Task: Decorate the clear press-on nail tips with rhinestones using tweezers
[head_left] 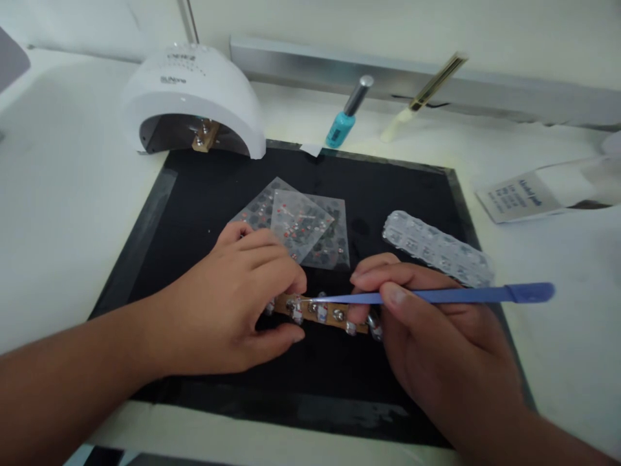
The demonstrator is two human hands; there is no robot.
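Note:
My left hand (237, 298) curls around the left end of a narrow wooden strip (334, 316), fingers on its far side and thumb on the near side. Metal studs and several small decorated nail tips (322, 313) sit along the strip. In my right hand (436, 330), pinched between thumb and fingers, are slim blue tweezers (460, 296). Their pale point reaches left to a nail tip (297, 309) by my left thumb. Part of the strip's left end is hidden by my left hand.
Clear sticker sheets (310, 223) overlap on the black mat (194, 194). A clear blister strip (436, 249) lies right. Behind are a white nail lamp (194, 84) with a wooden piece (205, 136) inside, a turquoise bottle (341, 128), a gold-handled brush (436, 81) and an alcohol-pad box (524, 194).

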